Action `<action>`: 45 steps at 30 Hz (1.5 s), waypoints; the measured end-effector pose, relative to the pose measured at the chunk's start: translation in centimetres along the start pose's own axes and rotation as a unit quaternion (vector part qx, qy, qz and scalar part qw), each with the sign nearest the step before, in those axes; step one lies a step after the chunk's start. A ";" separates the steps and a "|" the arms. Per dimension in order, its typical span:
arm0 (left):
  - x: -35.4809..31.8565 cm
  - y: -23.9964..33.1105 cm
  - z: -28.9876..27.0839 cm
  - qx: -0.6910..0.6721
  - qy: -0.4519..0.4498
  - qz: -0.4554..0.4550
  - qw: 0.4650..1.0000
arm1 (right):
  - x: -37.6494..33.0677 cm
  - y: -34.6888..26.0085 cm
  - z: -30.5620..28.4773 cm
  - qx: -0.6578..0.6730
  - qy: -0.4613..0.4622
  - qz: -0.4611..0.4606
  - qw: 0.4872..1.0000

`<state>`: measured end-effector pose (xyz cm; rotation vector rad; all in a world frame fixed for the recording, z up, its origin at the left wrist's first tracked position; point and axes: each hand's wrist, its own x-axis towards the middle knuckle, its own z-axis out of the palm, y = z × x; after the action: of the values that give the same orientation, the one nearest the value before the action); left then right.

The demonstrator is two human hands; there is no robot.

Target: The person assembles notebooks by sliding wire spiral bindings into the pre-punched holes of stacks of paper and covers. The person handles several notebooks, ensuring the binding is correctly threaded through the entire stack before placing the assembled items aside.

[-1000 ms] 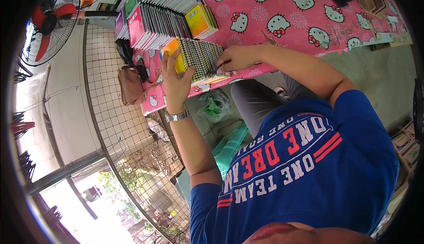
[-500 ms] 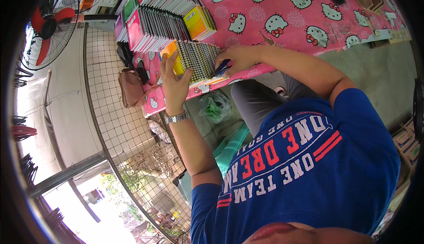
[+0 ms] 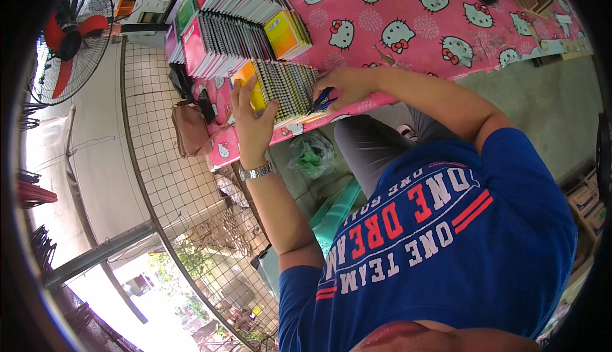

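Surface point(image 3: 408, 27): pink cartoon-cat cloth, long, edges bent by the lens. Row of spiral notebooks point(image 3: 284, 87), upright on edge, spines up, at the near edge. Further notebook stacks point(image 3: 223, 39) just beyond the row; yellow booklet point(image 3: 287, 33) leaning beside them.

Left hand point(image 3: 252, 119): fingers spread flat against the row's outer end, steadying, not clenched. Wristwatch point(image 3: 257, 172) below it.

Right hand point(image 3: 341, 87): at the row's opposite end, closed on a small blue object point(image 3: 324, 101); kind not discernible.

Room: standing fan point(image 3: 67, 39) with red blades well left of the row; tiled floor and wire fence below it; brown bag point(image 3: 190, 129) under the surface edge.

Far corner items cut off, unclear.
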<state>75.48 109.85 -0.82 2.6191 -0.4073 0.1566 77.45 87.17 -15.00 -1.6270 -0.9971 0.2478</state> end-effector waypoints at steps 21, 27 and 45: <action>-0.2 0.0 -0.1 0.017 -0.004 -0.003 1.000 | 1.6 -1.0 -1.4 0.049 -0.148 0.283 0.946; -0.2 -0.3 0.0 -0.004 0.000 0.006 1.000 | -0.6 1.3 0.0 -0.034 -0.002 0.022 0.999; 0.0 0.0 0.1 -0.030 -0.003 -0.006 1.000 | -1.1 2.7 1.1 -0.132 0.055 -0.008 0.990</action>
<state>75.48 109.76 -0.89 2.5630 -0.3920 0.1308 77.35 87.16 -18.15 -1.8496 -0.9896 0.0141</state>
